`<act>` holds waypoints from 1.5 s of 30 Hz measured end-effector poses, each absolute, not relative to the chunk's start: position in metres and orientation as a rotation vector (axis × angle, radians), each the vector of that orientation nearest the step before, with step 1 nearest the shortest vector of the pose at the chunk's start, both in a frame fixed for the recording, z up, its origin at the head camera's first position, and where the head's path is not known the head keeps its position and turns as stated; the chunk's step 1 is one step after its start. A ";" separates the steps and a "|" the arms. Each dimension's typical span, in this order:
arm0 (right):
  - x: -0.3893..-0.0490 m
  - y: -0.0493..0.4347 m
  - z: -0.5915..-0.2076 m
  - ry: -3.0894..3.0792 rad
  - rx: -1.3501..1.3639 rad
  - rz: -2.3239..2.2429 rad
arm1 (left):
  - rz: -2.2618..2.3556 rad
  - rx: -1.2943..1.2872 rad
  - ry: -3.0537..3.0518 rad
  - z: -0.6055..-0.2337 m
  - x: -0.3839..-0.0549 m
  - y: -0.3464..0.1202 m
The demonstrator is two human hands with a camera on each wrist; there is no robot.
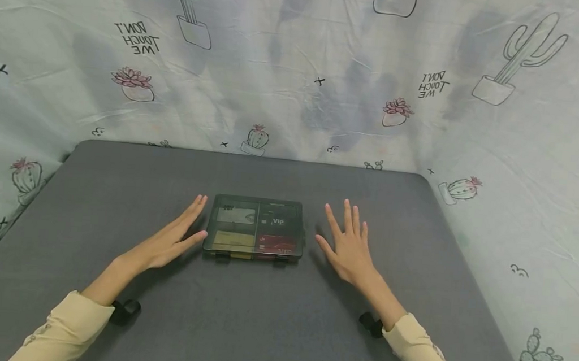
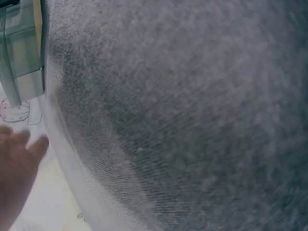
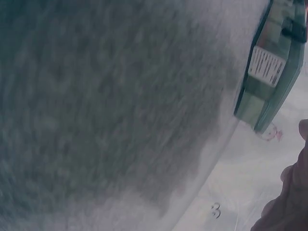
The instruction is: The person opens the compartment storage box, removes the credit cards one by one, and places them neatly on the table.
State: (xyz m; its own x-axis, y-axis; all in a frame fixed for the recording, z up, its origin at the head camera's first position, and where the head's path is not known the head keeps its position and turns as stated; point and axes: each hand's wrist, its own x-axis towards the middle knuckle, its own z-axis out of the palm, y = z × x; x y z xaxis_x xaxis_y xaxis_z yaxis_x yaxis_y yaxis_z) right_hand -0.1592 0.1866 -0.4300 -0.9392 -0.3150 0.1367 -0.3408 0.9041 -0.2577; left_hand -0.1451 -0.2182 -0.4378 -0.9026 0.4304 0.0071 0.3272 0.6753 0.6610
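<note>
A translucent dark-green plastic box (image 1: pixel 255 229) with a closed lid lies on the grey table. Cards show through its lid in compartments: pale, dark with "Vip", yellow and red. Two dark latches line its near side. My left hand (image 1: pixel 175 236) is beside the box's left edge, fingers straight, thumb tip right at the edge. To the right of the box and apart from it, my right hand (image 1: pixel 349 247) spreads its fingers and holds nothing. In the right wrist view a barcode label (image 3: pixel 266 66) shows on the box's side.
The grey table (image 1: pixel 257 325) runs back to a white curtain (image 1: pixel 296 90) printed with cacti and lettering, which also hangs along both sides. Dark straps (image 1: pixel 125 311) are on both wrists, by the cream sleeves (image 1: pixel 66 327).
</note>
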 end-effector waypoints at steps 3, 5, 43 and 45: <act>-0.156 0.181 -0.429 -2.969 0.561 0.462 | 1.059 0.680 2.693 -0.436 -0.146 -0.216; -0.153 0.177 -0.428 -2.967 0.590 0.468 | 1.047 0.703 2.694 -0.436 -0.148 -0.216; -0.112 0.143 -0.435 -2.600 0.622 1.267 | 1.073 0.775 2.667 -0.435 -0.154 -0.214; -0.112 0.145 -0.435 -2.595 0.536 1.391 | 1.068 0.767 2.667 -0.434 -0.153 -0.214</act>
